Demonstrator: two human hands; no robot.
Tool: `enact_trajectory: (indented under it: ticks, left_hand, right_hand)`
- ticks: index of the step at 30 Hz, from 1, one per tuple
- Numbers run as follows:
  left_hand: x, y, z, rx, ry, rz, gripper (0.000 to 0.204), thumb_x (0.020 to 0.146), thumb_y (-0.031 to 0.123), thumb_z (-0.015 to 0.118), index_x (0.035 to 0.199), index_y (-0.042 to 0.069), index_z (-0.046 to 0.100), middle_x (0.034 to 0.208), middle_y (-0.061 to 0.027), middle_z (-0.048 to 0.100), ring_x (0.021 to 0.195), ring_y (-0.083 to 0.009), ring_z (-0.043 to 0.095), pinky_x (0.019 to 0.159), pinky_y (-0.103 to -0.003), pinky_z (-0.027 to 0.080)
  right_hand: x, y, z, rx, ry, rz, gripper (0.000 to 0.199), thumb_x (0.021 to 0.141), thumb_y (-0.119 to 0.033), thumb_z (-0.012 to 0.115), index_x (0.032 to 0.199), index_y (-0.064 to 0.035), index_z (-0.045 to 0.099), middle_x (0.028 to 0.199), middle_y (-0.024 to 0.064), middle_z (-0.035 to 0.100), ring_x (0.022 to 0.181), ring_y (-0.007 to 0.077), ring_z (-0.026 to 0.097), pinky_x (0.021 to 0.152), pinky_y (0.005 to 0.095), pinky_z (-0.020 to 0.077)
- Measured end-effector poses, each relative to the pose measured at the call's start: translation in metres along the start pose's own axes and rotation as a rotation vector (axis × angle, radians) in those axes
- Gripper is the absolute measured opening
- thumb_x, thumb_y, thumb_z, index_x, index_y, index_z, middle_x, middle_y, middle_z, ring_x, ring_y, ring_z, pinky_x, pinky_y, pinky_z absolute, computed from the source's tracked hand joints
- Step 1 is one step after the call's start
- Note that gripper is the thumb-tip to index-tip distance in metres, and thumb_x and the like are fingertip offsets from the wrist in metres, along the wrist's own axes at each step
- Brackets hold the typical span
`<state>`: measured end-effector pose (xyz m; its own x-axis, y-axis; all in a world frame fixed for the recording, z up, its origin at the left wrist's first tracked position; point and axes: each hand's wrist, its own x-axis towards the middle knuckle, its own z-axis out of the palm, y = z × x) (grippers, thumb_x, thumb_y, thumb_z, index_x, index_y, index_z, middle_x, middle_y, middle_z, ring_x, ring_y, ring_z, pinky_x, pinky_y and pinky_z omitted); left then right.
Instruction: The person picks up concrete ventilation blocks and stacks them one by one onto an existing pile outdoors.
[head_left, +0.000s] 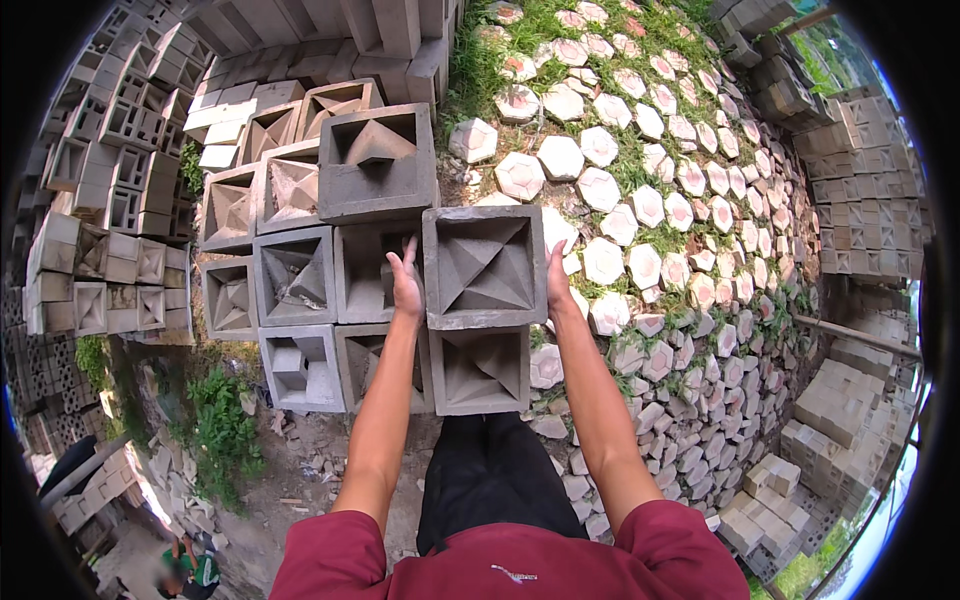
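Note:
A grey square concrete block [486, 262] with angled faces recessed in its front sits between my two hands. My left hand [406, 285] is at its left side, fingers stretched forward and thumb raised. The right hand [559, 285] lies along its right side, palm inward. Directly beneath shows another block [480, 370] of the same pattern. A taller-standing block [376, 165] with a peaked insert is just beyond my left hand. Under my left wrist are more blocks, partly hidden by the forearm. Whether the held block bears on the one below cannot be told.
Several patterned blocks [292, 275] are stacked to the left. Hexagonal pavers [602, 260] lie over grass at the right. Stacks of blocks [855, 400] line the far right and left sides. Green plants [222, 430] grow at lower left, where another person [190, 570] is visible.

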<state>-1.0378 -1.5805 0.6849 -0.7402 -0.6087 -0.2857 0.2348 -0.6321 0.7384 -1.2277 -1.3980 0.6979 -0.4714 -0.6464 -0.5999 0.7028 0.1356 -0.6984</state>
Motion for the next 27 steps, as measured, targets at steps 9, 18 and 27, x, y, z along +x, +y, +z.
enact_trajectory:
  ticks: [9, 18, 27]
  left_hand:
    - [-0.002, 0.002, 0.045, 0.032, -0.063, -0.043, 0.079, 0.091, 0.064, 0.025, 0.141, 0.003, 0.028, 0.140, -0.0070, 0.039, 0.126, -0.0205, 0.038, 0.107, -0.034, 0.026]
    - [-0.127, 0.034, 0.088, -0.213, 0.169, -0.180, 0.068, 0.091, 0.061, 0.032, 0.124, 0.005, 0.048, 0.116, -0.0083, 0.058, 0.107, -0.0211, 0.055, 0.095, -0.034, 0.042]
    - [-0.193, 0.078, 0.168, -0.098, -0.137, -0.151, 0.071, 0.096, 0.053, 0.026, 0.142, -0.001, 0.024, 0.140, -0.0127, 0.038, 0.126, -0.0251, 0.039, 0.107, -0.035, 0.028]
  right_hand:
    - [-0.007, -0.018, -0.006, 0.064, -0.013, 0.115, 0.094, 0.081, -0.077, 0.017, 0.137, -0.0027, 0.036, 0.130, 0.0167, 0.049, 0.117, 0.0283, 0.049, 0.100, 0.0396, 0.0392]
    - [-0.147, -0.063, 0.038, 0.083, -0.082, 0.009, 0.066, 0.095, -0.055, 0.030, 0.136, -0.0043, 0.037, 0.129, 0.0126, 0.050, 0.113, 0.0211, 0.052, 0.096, 0.0341, 0.0426]
    - [-0.303, -0.068, 0.032, 0.365, 0.048, -0.166, 0.056, 0.094, -0.045, 0.045, 0.130, -0.0027, 0.043, 0.121, 0.0124, 0.056, 0.106, 0.0220, 0.057, 0.093, 0.0346, 0.0455]
